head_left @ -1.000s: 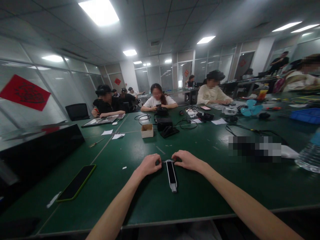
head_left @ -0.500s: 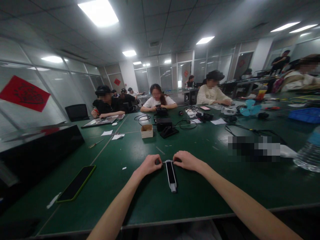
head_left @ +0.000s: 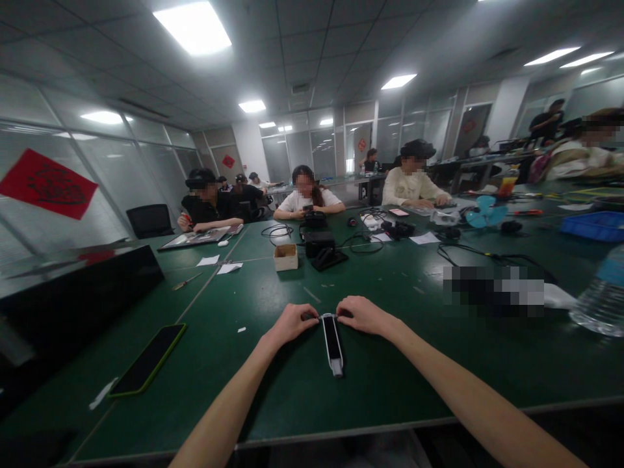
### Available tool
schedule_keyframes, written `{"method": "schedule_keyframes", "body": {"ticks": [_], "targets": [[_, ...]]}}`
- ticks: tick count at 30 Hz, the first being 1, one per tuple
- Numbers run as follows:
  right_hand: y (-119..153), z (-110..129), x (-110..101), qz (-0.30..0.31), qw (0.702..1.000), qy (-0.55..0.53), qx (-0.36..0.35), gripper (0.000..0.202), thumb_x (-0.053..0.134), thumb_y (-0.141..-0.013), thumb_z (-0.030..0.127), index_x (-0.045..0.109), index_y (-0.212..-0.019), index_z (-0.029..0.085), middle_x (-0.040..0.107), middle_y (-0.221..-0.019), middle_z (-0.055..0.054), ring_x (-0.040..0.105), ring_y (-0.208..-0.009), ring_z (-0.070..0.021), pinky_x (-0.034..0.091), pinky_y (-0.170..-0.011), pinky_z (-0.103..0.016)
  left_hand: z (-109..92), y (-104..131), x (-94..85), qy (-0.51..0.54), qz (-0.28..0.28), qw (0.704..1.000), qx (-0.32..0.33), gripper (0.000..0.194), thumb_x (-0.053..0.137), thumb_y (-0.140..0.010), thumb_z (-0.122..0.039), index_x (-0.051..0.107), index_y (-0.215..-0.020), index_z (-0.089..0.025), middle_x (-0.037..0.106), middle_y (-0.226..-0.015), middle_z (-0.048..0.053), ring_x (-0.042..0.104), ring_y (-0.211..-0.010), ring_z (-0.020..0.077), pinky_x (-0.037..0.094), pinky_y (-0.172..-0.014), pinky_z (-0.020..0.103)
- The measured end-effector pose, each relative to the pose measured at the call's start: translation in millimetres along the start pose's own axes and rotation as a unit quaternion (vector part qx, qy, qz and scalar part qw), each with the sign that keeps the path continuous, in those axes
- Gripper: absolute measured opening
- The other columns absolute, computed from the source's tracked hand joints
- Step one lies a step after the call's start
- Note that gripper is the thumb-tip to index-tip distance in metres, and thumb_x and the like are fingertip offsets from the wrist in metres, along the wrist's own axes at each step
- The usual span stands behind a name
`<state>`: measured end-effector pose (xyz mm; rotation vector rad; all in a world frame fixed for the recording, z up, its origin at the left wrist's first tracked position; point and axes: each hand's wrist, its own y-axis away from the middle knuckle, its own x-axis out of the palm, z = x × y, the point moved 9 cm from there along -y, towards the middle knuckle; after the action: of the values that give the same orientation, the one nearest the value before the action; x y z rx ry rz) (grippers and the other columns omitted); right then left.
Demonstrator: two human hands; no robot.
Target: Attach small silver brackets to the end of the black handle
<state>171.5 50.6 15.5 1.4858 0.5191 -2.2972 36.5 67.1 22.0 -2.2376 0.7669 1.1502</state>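
Observation:
A narrow white-framed device with a dark face (head_left: 333, 342) lies on the green table (head_left: 390, 383), its long side pointing toward me. My left hand (head_left: 296, 323) is at the left of its far end, thumb and fingertips pinched together. On the other side, my right hand (head_left: 363, 315) pinches at the right of that same end. Something small and thin seems to be between the fingertips of each hand, too small to name.
A phone with a green edge (head_left: 147, 359) lies at the left, near a dark screen (head_left: 82, 292). Beyond my hands stand a small box (head_left: 285, 258) and black equipment (head_left: 319, 242). A water bottle (head_left: 602, 299) is at the right. People sit across the table.
My left hand has shifted slightly right, bringing its fingertips closer to the device's far end. My right hand and the device look almost unchanged.

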Motion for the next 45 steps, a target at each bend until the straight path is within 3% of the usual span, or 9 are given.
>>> {"method": "schedule_keyframes", "body": {"ticks": [7,13,17,25,35,45], "targets": [[2,-8,-10,0.008,1.000,0.003,0.001,0.027,0.052,-0.083,0.040,0.064,-0.097,0.020,0.063,-0.096,-0.004,0.057,-0.086,-0.0182,0.044,-0.078,-0.030,-2,-3,4.5,-0.005,-0.008,1.000,0.010,0.016,0.059,-0.084,-0.026,0.064,-0.098,-0.019,0.069,-0.093,-0.001,0.061,-0.075,0.0127,0.047,-0.070,0.022],[13,-57,-47,-0.077,0.988,0.083,0.100,0.027,0.042,-0.088,0.031,0.063,-0.101,0.018,0.063,-0.102,-0.009,0.055,-0.097,-0.0204,0.040,-0.086,-0.031,-4,-2,8.4,-0.078,0.002,0.997,0.024,0.019,0.054,-0.087,-0.028,0.060,-0.104,-0.022,0.067,-0.095,-0.001,0.061,-0.076,0.0132,0.046,-0.070,0.023],[13,-76,-40,-0.061,0.987,0.080,0.124,0.028,0.043,-0.088,0.032,0.063,-0.103,0.018,0.062,-0.104,-0.009,0.055,-0.098,-0.0198,0.040,-0.086,-0.030,-8,-1,9.0,-0.113,0.000,0.993,0.042,0.021,0.052,-0.088,-0.029,0.058,-0.108,-0.022,0.065,-0.100,0.000,0.061,-0.079,0.0138,0.046,-0.074,0.025],[-1,-71,-12,-0.037,0.992,0.051,0.107,0.029,0.051,-0.083,0.041,0.066,-0.092,0.018,0.061,-0.093,-0.007,0.055,-0.091,-0.0211,0.041,-0.076,-0.031,-11,-1,9.4,-0.121,-0.002,0.992,0.048,0.024,0.053,-0.087,-0.028,0.056,-0.110,-0.022,0.064,-0.104,0.002,0.061,-0.081,0.0151,0.047,-0.075,0.026],[8,-83,-36,-0.074,0.986,0.087,0.124,0.024,0.046,-0.086,0.029,0.065,-0.094,0.016,0.062,-0.096,-0.009,0.054,-0.092,-0.0204,0.040,-0.080,-0.030,-14,0,7.0,-0.127,0.001,0.991,0.053,0.024,0.052,-0.087,-0.025,0.056,-0.110,-0.021,0.064,-0.104,0.003,0.061,-0.088,0.0160,0.046,-0.080,0.027],[8,-76,-26,-0.036,0.994,0.056,0.084,0.023,0.053,-0.082,0.030,0.067,-0.098,0.022,0.062,-0.100,-0.006,0.054,-0.096,-0.0199,0.040,-0.084,-0.030,-12,0,8.5,-0.137,0.005,0.989,0.052,0.024,0.051,-0.088,-0.027,0.056,-0.111,-0.021,0.064,-0.104,0.003,0.061,-0.086,0.0161,0.046,-0.080,0.028]]}}
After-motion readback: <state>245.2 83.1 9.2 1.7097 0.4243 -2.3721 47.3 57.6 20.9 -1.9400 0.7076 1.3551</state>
